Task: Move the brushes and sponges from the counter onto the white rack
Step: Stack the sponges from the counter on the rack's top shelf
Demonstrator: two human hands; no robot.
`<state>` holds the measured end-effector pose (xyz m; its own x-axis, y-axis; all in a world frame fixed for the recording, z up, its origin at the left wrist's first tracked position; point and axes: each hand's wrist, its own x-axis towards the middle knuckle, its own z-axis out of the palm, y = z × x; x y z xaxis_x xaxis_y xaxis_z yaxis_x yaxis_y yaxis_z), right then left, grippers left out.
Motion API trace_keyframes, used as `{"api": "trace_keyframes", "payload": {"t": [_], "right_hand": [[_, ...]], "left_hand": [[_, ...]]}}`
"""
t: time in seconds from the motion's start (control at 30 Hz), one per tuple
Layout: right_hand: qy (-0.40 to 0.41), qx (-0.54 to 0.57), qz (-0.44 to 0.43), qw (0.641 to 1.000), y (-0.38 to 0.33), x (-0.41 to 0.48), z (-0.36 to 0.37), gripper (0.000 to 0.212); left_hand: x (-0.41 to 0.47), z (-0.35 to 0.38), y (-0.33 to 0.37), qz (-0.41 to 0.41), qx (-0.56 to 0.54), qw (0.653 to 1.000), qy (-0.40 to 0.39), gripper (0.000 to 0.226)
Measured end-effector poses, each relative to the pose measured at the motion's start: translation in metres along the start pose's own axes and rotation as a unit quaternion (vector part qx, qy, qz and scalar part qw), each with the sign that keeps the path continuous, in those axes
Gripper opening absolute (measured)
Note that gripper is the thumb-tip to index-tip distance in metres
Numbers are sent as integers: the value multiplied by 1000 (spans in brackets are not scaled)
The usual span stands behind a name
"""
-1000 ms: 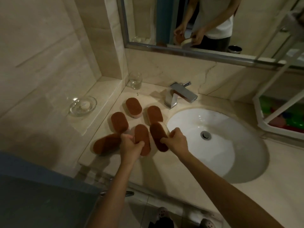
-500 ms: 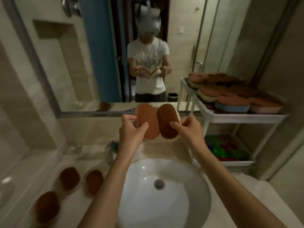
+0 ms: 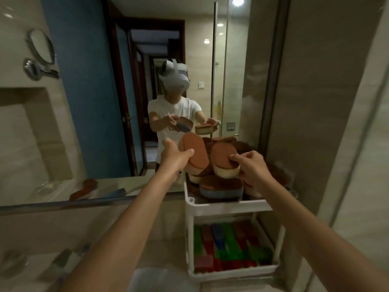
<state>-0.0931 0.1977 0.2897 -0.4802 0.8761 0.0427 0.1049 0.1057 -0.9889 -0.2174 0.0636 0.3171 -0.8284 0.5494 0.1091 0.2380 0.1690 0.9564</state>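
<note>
My left hand (image 3: 175,157) grips an oval brush with a brown top (image 3: 194,151), tilted up over the left side of the white rack (image 3: 227,206). My right hand (image 3: 251,168) grips a second brush with a brown top and cream base (image 3: 225,163) just above the rack's top tier. That tier holds a pile of several brown-topped brushes and sponges, one with a blue base (image 3: 221,187). Both held brushes hang above the pile, apart from each other.
The rack's lower tier holds several red, green and blue sponges (image 3: 229,247). A large mirror (image 3: 94,102) covers the wall at left and shows a person's reflection. The tap (image 3: 63,263) and the sink's rim (image 3: 160,277) lie at the bottom. A tiled wall rises at right.
Both hands lifted a brush each from the counter beside the sink, then carried them right and forward to above the rack's top tier. The view swung up and right.
</note>
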Motion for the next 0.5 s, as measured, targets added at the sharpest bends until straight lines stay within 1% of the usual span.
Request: {"api": "trace_keyframes", "payload": {"t": [0.03, 0.1, 0.13, 0.2, 0.27, 0.33, 0.37, 0.5], "right_hand": [[2, 1, 7, 1000, 0, 14, -4, 32], [-1, -14, 11, 1000, -3, 33, -8, 27], [-8, -24, 13, 1000, -4, 41, -7, 25], [-32, -42, 17, 998, -4, 55, -2, 29], [-46, -59, 17, 997, -3, 63, 4, 31], [-60, -73, 7, 996, -3, 68, 8, 26], [-62, -81, 1, 995, -2, 70, 10, 27], [-63, -97, -19, 993, 0, 76, 11, 28]], "left_hand": [[12, 8, 2, -17, -13, 1000, 0, 76], [32, 20, 4, -49, -32, 998, -3, 80], [40, 24, 3, -65, -45, 997, -4, 78], [54, 30, -1, -95, -64, 993, -5, 70], [62, 33, -8, -112, -60, 992, -9, 60], [67, 38, -14, -124, -56, 991, -7, 49], [69, 40, -17, -126, -56, 990, -6, 46], [72, 46, -20, -127, -54, 990, -9, 42]]}}
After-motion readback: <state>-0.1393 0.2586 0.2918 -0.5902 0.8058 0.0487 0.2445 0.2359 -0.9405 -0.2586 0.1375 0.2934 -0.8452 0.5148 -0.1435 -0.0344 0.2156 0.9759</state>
